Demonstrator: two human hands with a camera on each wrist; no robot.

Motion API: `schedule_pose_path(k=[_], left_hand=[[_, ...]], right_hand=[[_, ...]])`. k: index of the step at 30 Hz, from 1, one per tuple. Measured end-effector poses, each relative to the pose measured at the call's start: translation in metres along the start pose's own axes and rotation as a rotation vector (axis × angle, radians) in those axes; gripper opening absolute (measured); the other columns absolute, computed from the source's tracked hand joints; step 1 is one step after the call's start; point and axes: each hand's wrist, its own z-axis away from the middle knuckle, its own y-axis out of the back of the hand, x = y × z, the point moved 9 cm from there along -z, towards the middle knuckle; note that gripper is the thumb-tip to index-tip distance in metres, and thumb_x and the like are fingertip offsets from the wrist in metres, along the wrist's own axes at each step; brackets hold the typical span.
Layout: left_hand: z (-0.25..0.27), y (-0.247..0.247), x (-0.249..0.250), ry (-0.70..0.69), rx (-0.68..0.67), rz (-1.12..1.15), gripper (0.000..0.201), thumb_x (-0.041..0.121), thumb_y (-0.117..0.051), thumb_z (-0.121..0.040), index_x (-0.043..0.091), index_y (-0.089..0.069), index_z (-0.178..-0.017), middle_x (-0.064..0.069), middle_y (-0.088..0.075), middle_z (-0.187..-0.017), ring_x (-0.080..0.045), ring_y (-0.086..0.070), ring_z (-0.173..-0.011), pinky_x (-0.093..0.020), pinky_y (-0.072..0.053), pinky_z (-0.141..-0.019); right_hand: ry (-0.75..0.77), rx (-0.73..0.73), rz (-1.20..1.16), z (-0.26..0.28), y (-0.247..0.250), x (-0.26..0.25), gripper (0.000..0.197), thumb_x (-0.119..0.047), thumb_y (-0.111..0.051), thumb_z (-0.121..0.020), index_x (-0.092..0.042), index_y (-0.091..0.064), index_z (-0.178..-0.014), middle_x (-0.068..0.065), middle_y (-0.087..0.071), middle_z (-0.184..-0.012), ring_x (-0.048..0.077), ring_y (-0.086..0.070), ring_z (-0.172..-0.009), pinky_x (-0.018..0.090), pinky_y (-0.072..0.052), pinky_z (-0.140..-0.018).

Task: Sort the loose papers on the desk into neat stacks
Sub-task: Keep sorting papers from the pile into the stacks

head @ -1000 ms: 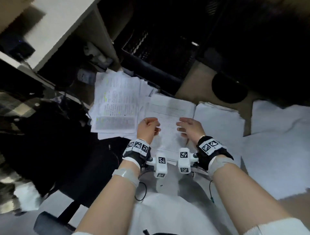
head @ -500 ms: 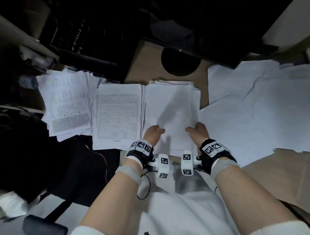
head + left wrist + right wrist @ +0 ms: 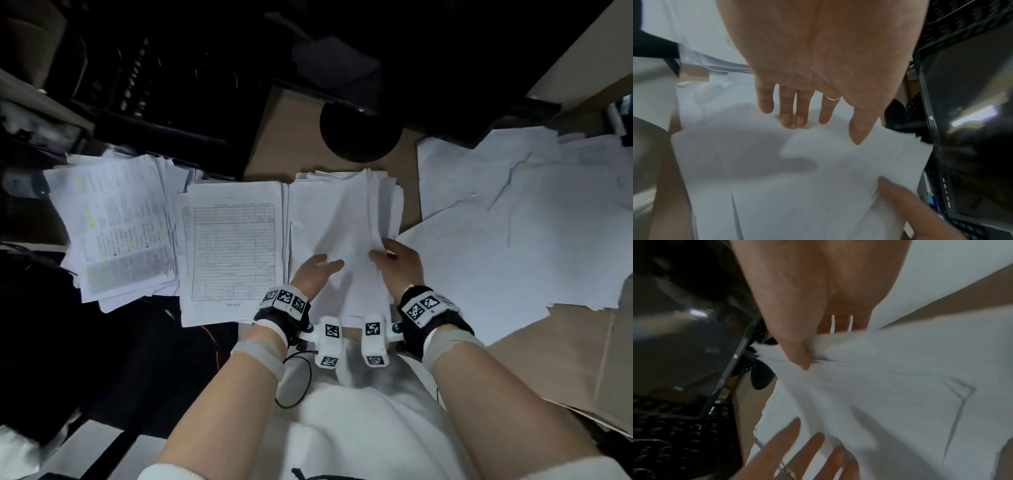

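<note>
The tan surface (image 3: 565, 349) carries paper throughout — left of the monitor foot (image 3: 359, 135) lie a highlighted pile (image 3: 116, 233) and a form stack (image 3: 233, 250); just below the foot a blank stack (image 3: 339, 219); to its right, loose sheets (image 3: 520, 233) overlapping.

The left hand (image 3: 818, 65) fills the upper frame, fingers (image 3: 786, 107) straight over white papers (image 3: 777, 178). A thumb (image 3: 906, 204) presses the papers at lower right, beside a dark monitor (image 3: 970, 113).

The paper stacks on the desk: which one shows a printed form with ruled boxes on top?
The middle stack, left of both hands. Its top sheet carries a ruled table; the left stack shows highlighted text, and the blank stack shows none.
</note>
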Motion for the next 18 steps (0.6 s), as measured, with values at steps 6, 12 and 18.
schedule_pose_path(k=[6,12,18], left_hand=[[-0.004,-0.005,0.027,-0.067,-0.054,-0.016,0.037,0.050,-0.057,-0.096,0.019,-0.060,-0.116,0.003,-0.060,-0.105,-0.003,-0.054,-0.081,-0.018,-0.037,-0.065],[-0.011,0.007,0.017,-0.074,0.002,-0.041,0.016,0.023,-0.058,-0.099,0.012,-0.061,-0.087,-0.003,-0.058,-0.080,-0.022,-0.055,-0.080,-0.021,-0.042,-0.070],[-0.005,0.012,0.019,-0.107,0.119,-0.033,0.031,0.018,-0.056,-0.097,0.020,-0.051,-0.067,0.001,-0.046,-0.061,-0.017,-0.041,-0.059,-0.028,-0.033,-0.063]], right_hand=[[0.040,-0.338,-0.029,0.020,-0.040,-0.022,0.027,-0.023,-0.066,-0.092,-0.021,-0.071,-0.118,-0.010,-0.071,-0.110,-0.010,-0.063,-0.092,0.007,-0.047,-0.084],[0.044,-0.280,0.025,0.011,-0.033,-0.017,0.033,-0.031,-0.060,-0.090,-0.031,-0.069,-0.122,-0.009,-0.068,-0.121,0.011,-0.061,-0.109,0.030,-0.048,-0.097],[-0.015,0.080,0.310,-0.009,0.025,0.010,0.037,-0.024,-0.045,-0.099,-0.004,-0.051,-0.069,0.019,-0.054,-0.074,0.035,-0.049,-0.074,0.034,-0.033,-0.066]])
